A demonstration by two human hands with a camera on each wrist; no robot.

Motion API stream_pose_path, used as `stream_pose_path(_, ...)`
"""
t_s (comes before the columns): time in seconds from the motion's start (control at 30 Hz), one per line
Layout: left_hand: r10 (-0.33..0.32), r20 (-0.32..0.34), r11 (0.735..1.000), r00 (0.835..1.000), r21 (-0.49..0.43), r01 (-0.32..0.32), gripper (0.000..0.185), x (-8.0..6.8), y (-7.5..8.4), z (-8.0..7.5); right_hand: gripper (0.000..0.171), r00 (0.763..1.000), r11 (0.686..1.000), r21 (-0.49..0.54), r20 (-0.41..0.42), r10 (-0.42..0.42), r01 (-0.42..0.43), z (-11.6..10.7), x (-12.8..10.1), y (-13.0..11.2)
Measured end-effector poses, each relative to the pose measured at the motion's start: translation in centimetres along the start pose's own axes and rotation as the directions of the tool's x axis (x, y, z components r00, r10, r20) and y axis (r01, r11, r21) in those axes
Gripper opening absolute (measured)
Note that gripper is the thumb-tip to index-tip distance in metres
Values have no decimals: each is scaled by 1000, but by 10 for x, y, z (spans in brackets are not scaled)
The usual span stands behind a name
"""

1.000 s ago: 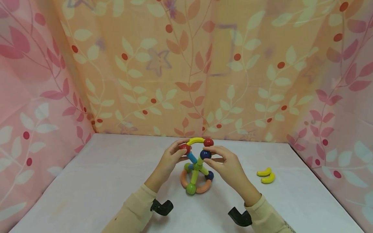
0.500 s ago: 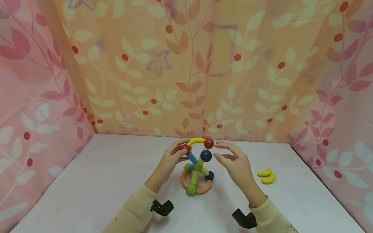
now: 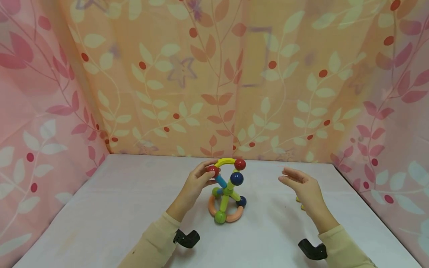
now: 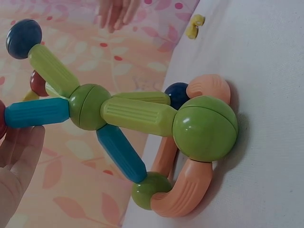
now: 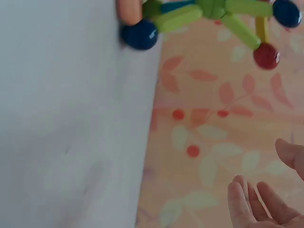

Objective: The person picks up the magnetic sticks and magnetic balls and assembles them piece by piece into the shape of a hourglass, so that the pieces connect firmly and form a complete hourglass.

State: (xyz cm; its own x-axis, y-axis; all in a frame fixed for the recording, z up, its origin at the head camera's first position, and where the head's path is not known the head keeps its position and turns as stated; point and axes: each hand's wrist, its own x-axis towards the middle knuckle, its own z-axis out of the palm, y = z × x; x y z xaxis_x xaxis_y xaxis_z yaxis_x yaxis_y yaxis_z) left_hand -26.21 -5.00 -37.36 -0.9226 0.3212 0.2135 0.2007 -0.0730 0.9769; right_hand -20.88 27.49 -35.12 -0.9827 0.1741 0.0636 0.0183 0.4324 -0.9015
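Observation:
A toy structure of coloured rods and balls [image 3: 227,193] stands on the white table [image 3: 100,216], resting on an orange ring base [image 4: 190,190] with green balls [image 4: 205,128]. My left hand [image 3: 197,180] pinches the red ball [image 3: 212,170] at the left end of the yellow arc [image 3: 225,161] on top. A second red ball [image 3: 240,164] and a dark blue ball [image 3: 236,178] sit at the right. My right hand [image 3: 299,184] hovers open to the right of the structure, touching nothing. Two yellow curved pieces [image 3: 298,201] lie mostly hidden behind it.
Floral curtains [image 3: 214,74] enclose the table at the back and on both sides. Black wrist mounts [image 3: 186,238] sit below each sleeve. White table surface stretches left and in front of the structure.
My right hand let go of the dark blue ball and moved away to the right, fingers opening. My left hand has kept its hold on the red ball.

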Motion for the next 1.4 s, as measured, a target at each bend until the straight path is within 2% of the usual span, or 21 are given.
stream_pose_path(0.1,4,1,1000,1000,-1,-4,39,0,-1,0,80,997,997,-17,29,76,-76,-15,3,14)
stream_pose_path(0.27,2,-3,1000,1000,-1,-2,39,1,-2,0,88,982,982,-51,32,186,-184,-42,12,36)
stream_pose_path(0.5,4,1,1000,1000,-8,-4,40,1,-1,-1,90,973,961,-171,35,228,-219,-72,16,62)
stream_pose_path(0.57,-4,-3,1000,1000,-9,4,39,0,0,-1,91,968,961,-132,39,249,-242,-78,17,68)
stream_pose_path(0.63,-3,-9,1000,1000,-2,3,39,0,0,-1,90,961,963,-14,65,270,-269,-83,19,73)
stream_pose_path(0.7,-6,-17,1000,1000,-1,6,39,0,0,-2,89,953,950,98,97,287,-297,-86,21,79)
stream_pose_path(0.8,-2,-16,1000,1000,1,2,39,1,0,-2,86,929,898,243,146,340,-367,-89,23,86)
stream_pose_path(0.97,-2,-8,1000,1000,-3,2,38,1,0,-1,81,862,793,338,219,458,-507,-92,25,97)
stream_pose_path(1.07,-4,-6,1000,1000,0,4,38,1,0,-1,78,844,768,351,242,478,-536,-91,27,102)
stream_pose_path(1.13,-5,-7,1000,1000,2,5,38,1,0,-1,81,842,770,340,237,485,-539,-89,30,103)
stream_pose_path(1.27,1,-7,1000,1000,2,-1,39,2,0,-1,79,850,803,280,191,491,-527,-82,39,99)
stream_pose_path(1.4,-3,-7,1000,1000,4,3,39,2,-2,-1,59,869,851,176,106,483,-494,-68,48,96)
